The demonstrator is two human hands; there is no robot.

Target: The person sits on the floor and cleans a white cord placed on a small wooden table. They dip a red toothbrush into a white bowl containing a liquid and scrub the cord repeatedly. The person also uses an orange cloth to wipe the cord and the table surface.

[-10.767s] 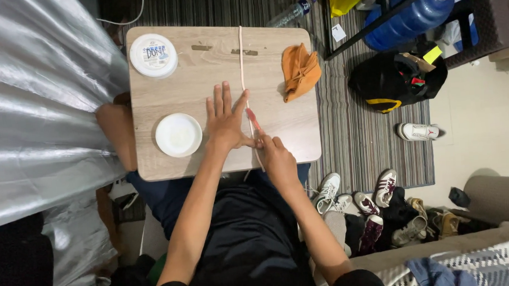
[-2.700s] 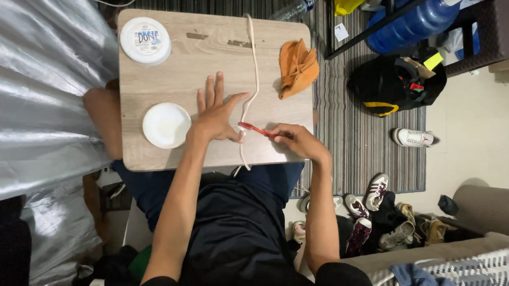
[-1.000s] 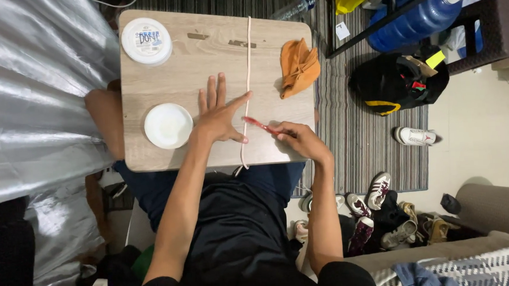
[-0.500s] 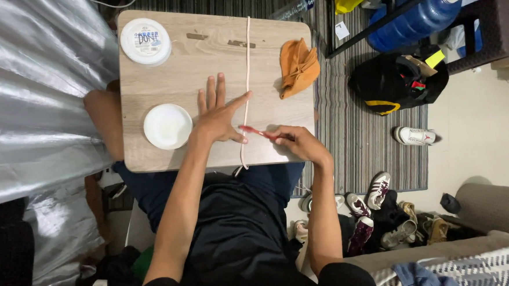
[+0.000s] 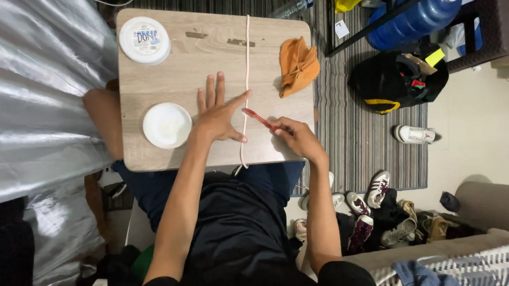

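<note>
The left hand [image 5: 218, 113] lies flat on the bench [image 5: 203, 58], fingers spread wide, holding down a long pale strip [image 5: 246, 91]. The strip runs straight away from the person, across the bench. The right hand [image 5: 295, 138] pinches a red toothbrush [image 5: 257, 117], tip pointing at the left fingers. Its bristles are too small to see. Left of the fingers sits a white bowl [image 5: 167, 125]; whether anything is inside is hard to tell.

Even indoor light, sharp focus, glare on silver sheet [image 5: 25, 85].
</note>
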